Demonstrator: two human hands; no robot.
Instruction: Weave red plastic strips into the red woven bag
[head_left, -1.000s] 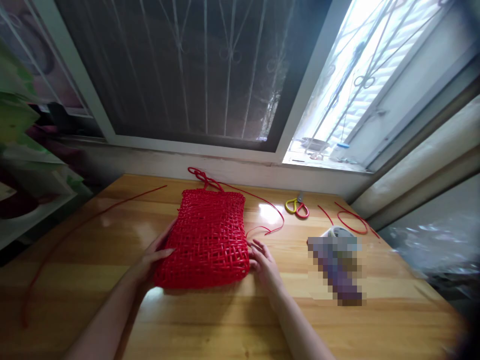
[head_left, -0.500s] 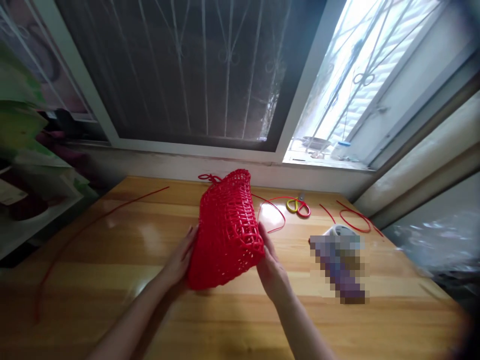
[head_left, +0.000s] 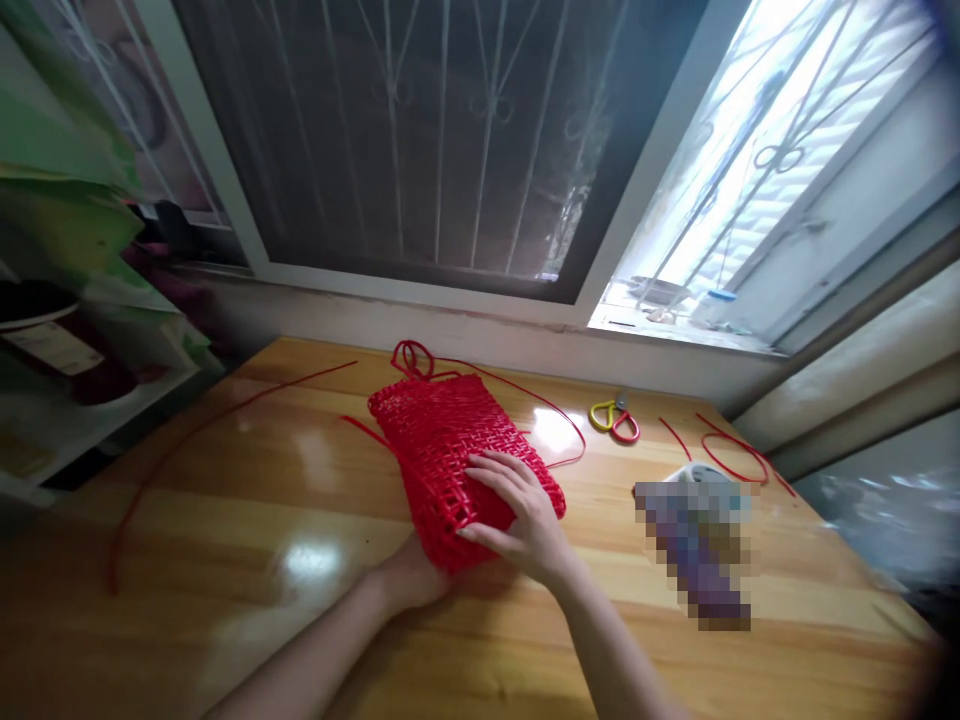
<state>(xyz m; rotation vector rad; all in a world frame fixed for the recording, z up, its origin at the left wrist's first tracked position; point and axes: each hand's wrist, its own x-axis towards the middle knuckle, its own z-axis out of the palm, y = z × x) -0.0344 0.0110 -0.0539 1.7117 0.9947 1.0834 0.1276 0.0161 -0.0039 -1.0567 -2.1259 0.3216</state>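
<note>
My right grip (head_left: 525, 515) lies on top of the near end of the red woven bag (head_left: 450, 430), its fingers and thumb spread apart on the weave. My left grip (head_left: 416, 575) reaches beneath that same end; its fingers are hidden, so I cannot tell how they stand. The bag sits askew at the middle of the desk (head_left: 247, 520), with red loops (head_left: 412, 343) at its far end. Scissors (head_left: 618, 410) lie to its right.

Room in what looks like a home, sliding window (head_left: 420, 286) with scrolled metal bars (head_left: 442, 150), beige curtain (head_left: 862, 332) at the right, pale wooden worktop (head_left: 247, 480) below, white shelf (head_left: 112, 424) holding a dark red container (head_left: 97, 375)
</note>
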